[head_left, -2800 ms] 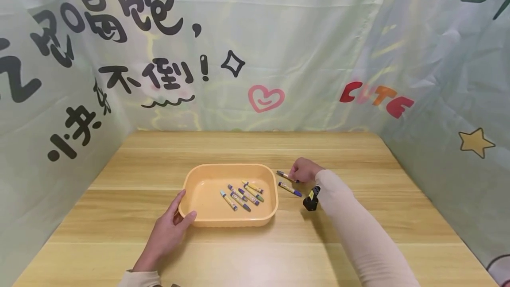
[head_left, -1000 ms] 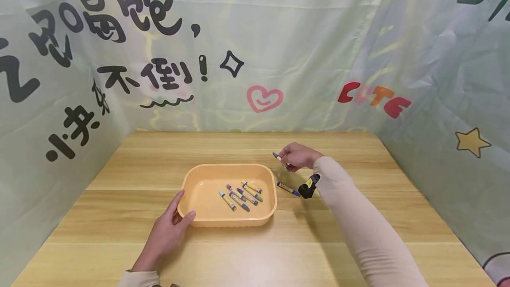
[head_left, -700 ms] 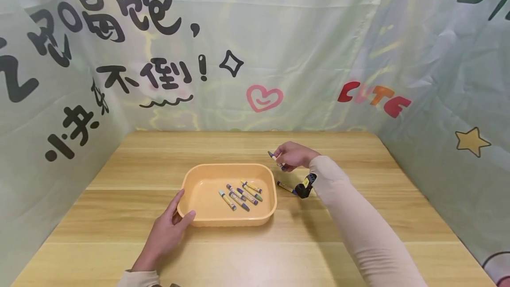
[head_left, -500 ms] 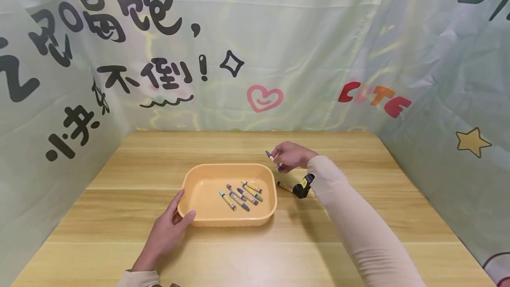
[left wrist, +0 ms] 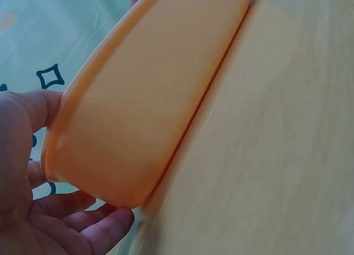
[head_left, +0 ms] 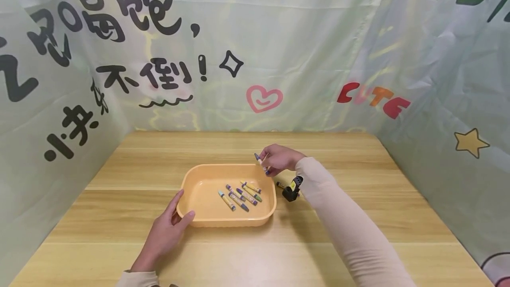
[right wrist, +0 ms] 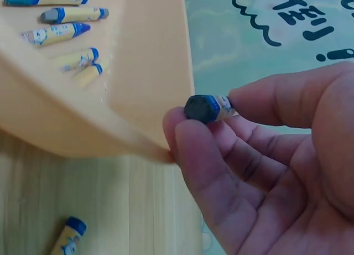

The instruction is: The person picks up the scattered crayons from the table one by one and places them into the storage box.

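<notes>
My left hand (head_left: 165, 231) grips the left front corner of an orange plastic tray (head_left: 225, 223), thumb at the rim and fingers round the outer wall, as the left wrist view shows of the tray wall (left wrist: 133, 105). Several crayons in printed wrappers lie in the tray, among them a light-blue-tipped crayon (head_left: 227, 201). My right hand (head_left: 282, 157) pinches a dark crayon (head_left: 258, 158) between thumb and fingers over the tray's back right corner. In the right wrist view this crayon (right wrist: 202, 109) points its dark end at the camera.
Another crayon (head_left: 280, 184) lies on the wooden table (head_left: 255, 256) just right of the tray, partly hidden by the black wrist camera (head_left: 292, 191). Printed cloth walls (head_left: 311, 56) enclose the table at the back and both sides.
My right hand picked up the dark crayon from the table right of the tray, lifted it and carried it left to the tray's back right corner. My left hand kept its grip.
</notes>
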`<state>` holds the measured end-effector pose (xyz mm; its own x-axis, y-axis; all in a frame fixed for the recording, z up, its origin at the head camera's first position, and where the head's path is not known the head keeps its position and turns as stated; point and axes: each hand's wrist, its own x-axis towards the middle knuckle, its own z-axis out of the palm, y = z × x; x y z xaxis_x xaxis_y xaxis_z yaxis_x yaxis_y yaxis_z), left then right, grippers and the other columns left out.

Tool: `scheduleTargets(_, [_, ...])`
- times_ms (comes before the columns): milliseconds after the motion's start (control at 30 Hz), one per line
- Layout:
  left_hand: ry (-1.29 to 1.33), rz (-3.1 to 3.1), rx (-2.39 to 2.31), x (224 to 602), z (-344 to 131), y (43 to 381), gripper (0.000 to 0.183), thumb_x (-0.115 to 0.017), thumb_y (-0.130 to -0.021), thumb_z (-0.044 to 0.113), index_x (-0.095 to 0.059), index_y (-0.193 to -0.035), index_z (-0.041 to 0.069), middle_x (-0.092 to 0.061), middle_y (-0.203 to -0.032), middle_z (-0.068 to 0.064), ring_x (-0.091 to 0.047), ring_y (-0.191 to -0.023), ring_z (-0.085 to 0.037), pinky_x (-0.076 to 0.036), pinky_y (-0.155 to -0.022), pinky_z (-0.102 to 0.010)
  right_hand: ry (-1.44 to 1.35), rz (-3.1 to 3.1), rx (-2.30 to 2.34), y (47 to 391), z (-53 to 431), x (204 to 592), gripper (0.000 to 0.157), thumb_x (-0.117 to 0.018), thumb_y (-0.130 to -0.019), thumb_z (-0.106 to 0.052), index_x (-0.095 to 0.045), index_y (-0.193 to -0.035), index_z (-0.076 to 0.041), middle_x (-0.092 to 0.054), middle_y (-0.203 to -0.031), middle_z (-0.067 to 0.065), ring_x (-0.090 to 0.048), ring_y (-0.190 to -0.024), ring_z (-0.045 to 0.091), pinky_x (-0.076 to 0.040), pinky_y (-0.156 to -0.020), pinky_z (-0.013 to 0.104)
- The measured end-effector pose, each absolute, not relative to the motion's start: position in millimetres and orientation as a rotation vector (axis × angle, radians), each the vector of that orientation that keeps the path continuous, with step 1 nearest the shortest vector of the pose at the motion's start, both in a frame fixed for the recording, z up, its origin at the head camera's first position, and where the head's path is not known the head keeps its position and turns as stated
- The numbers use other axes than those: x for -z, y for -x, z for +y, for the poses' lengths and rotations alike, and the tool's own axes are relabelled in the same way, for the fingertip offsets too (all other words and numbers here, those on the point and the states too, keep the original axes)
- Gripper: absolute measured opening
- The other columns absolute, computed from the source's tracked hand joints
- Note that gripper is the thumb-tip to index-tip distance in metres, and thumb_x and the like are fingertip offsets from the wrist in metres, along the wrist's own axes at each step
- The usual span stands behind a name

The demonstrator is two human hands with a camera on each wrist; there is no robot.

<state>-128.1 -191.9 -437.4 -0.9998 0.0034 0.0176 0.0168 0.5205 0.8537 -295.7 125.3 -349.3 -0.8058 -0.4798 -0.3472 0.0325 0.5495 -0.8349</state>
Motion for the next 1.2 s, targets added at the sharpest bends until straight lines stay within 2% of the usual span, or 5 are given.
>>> scheduleTargets(233, [0.018,-2.74,1.504,438,-192,129,0.075,-0.059,-0.097,0.041,-0.021,-0.156,0.017,-0.042,-0.145,-0.021,-0.047,-0.128,-0.032,-0.042,-0.101,-0.048,0.399,2.204,1.222,294,117,352,0.024,-0.052,-0.092,0.003,-0.05,-0.115,0.009,-0.056,-0.081,0.012,-0.062,-0.063,0.019,-0.058,-0.061,0.031])
scheduleTargets(567, [0.012,-2.737,1.518,438,-192,129,0.076,-0.059,-0.096,0.042,-0.02,-0.156,0.017,-0.04,-0.146,-0.022,-0.046,-0.129,-0.032,-0.041,-0.103,-0.047,0.433,2.181,1.2,291,98,359,0.017,-0.052,-0.095,0.003,-0.051,-0.113,0.005,-0.053,-0.1,0.014,-0.06,-0.066,0.018,-0.059,-0.07,0.037])
scheduleTargets(767, [0.029,-2.742,1.509,437,-192,129,0.076,-0.058,-0.097,0.043,-0.02,-0.156,0.017,-0.039,-0.146,-0.022,-0.046,-0.129,-0.033,-0.041,-0.102,-0.047,0.444,2.207,1.127,290,85,362,0.016,-0.055,-0.093,0.003,-0.054,-0.109,0.004,-0.057,-0.092,0.011,-0.06,-0.064,0.016,-0.059,-0.064,0.031])
scheduleTargets(1200, [0.023,-2.747,1.5,436,-193,128,0.074,-0.058,-0.097,0.042,-0.02,-0.156,0.018,-0.042,-0.143,-0.024,-0.047,-0.127,-0.035,-0.045,-0.099,-0.048,0.434,2.216,0.876,283,64,375,0.007,-0.06,-0.092,0.003,-0.061,-0.099,-0.001,-0.054,-0.08,0.006,-0.052,-0.056,0.013,-0.051,-0.054,0.023])
